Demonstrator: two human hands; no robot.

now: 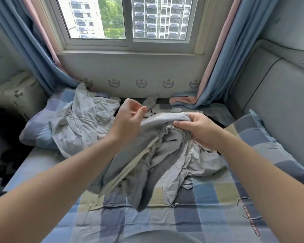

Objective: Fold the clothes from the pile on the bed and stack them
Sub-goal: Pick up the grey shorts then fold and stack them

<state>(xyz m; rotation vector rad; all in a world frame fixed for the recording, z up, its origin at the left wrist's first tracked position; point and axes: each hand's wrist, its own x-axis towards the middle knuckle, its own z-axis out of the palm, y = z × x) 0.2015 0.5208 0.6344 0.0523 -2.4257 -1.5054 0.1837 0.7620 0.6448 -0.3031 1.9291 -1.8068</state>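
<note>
Grey drawstring trousers point(144, 160) hang over checked bed point(165, 218), waistband point(165, 118) bunched in right hand point(198, 130) grip. Left hand point(130, 118) loose-fingered, holding nothing, just beside band. Advisable: catch waistband's free end, pull taut, shake legs straight before folding. Pile point(81, 123) lies behind.

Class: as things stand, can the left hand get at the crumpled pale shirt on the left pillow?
Probably yes: the left hand seems to hold nothing, and the pale shirt lies uncovered beside it with nothing between.
</note>
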